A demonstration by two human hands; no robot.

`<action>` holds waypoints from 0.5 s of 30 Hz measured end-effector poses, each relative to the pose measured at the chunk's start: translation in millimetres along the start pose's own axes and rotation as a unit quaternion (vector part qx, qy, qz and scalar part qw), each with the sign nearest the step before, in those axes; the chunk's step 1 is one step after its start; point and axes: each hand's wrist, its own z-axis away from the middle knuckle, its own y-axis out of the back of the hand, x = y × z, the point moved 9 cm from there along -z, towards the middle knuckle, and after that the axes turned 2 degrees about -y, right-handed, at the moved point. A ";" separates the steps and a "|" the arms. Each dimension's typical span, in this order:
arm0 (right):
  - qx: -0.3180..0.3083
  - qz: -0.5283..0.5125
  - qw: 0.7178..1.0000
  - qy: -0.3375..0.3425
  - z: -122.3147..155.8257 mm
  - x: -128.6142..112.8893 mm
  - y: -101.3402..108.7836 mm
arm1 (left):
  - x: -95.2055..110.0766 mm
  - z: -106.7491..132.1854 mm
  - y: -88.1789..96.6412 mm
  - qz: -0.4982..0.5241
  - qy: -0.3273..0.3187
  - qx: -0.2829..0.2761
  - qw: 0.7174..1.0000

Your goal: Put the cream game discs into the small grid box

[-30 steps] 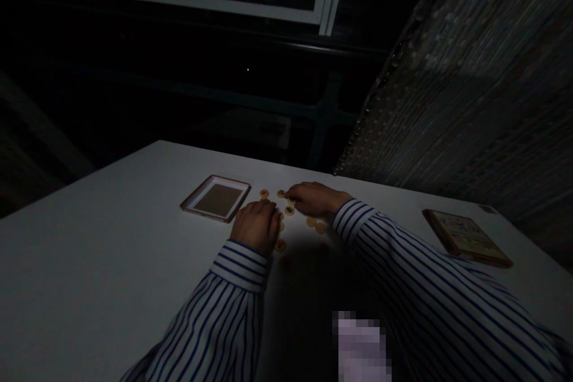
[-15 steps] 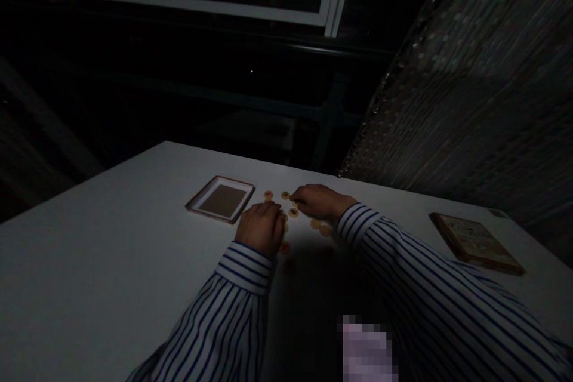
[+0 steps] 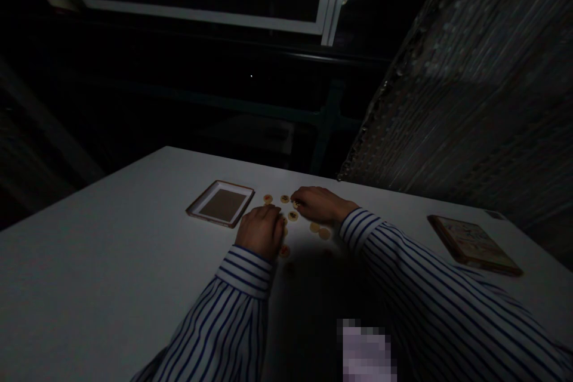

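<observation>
Across the white worktop we see a shallow, brown-edged rectangular tray, our curled left hand, small round tan discs between, and our right hand; whether either hand grips a disc, we cannot tell.

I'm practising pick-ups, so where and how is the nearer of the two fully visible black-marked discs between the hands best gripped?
Probably pinch that disc by opposite points on its rim, coming from above and the near side: it lies flat, marked face up, the left hand and right hand flank it, and white tabletop shows just nearer.
</observation>
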 end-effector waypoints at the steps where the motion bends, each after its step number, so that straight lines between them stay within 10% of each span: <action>1: 0.002 -0.005 1.000 -0.003 1.1 0.3 1.7 | 0.5 0.1 0.9 -0.001 0.000 0.001 1.000; 15: 0.049 -0.030 0.998 0.027 33.9 -16.3 37.6 | 4.7 1.0 7.3 0.022 -0.013 0.045 0.999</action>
